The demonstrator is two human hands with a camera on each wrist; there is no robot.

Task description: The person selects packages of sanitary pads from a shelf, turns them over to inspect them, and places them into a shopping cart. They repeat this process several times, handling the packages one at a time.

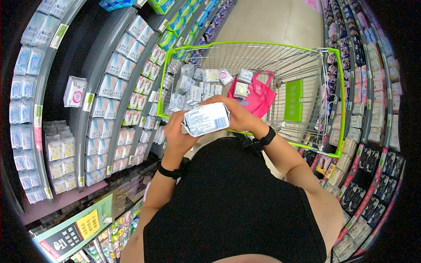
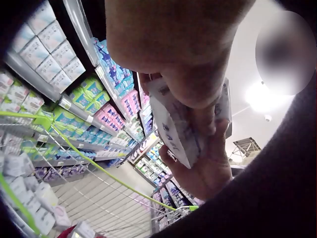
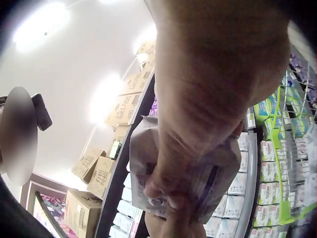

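Both hands hold one white soft pack (image 1: 206, 119) with blue print and a barcode, raised in front of the chest over the near rim of the cart. My left hand (image 1: 177, 131) grips its left end, fingers curled round it. My right hand (image 1: 237, 115) wraps over its top and right end. The left wrist view shows the pack (image 2: 171, 126) side-on, pinched between thumb and fingers. In the right wrist view the pack (image 3: 143, 163) is crumpled under the curled fingers.
A green-rimmed wire cart (image 1: 337, 101) stands ahead, holding several white packs (image 1: 193, 87) and a pink bag (image 1: 258, 98). Shelves of packaged goods (image 1: 114, 87) line the left, more shelves (image 1: 372, 87) the right. A tiled aisle (image 1: 272, 22) runs ahead. Cardboard boxes (image 3: 94, 168) sit on top.
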